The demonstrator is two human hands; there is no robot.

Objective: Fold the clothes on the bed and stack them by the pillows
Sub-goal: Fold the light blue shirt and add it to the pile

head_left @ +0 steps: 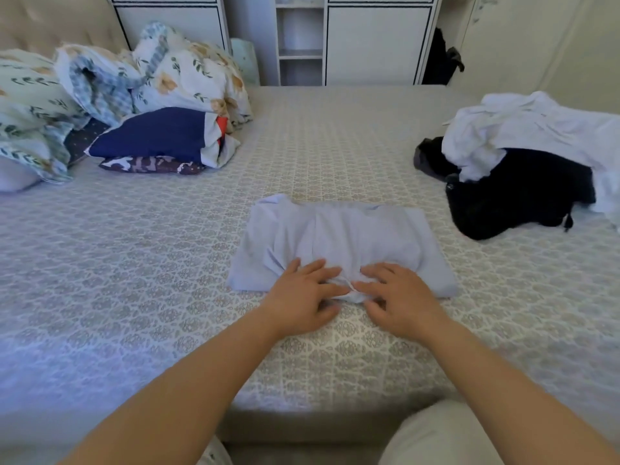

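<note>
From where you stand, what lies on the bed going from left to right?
Floral bedding heap → navy pillow → light blue folded garment, with the left hand and right hand gripping its near edge → black garment under a white clothes pile.

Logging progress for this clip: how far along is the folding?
Done: nothing stacked by the pillows yet. In hand: both hands, left hand and right hand, grip the near edge of the half-folded pale blue garment. Left: the white and black pile, unfolded.
</note>
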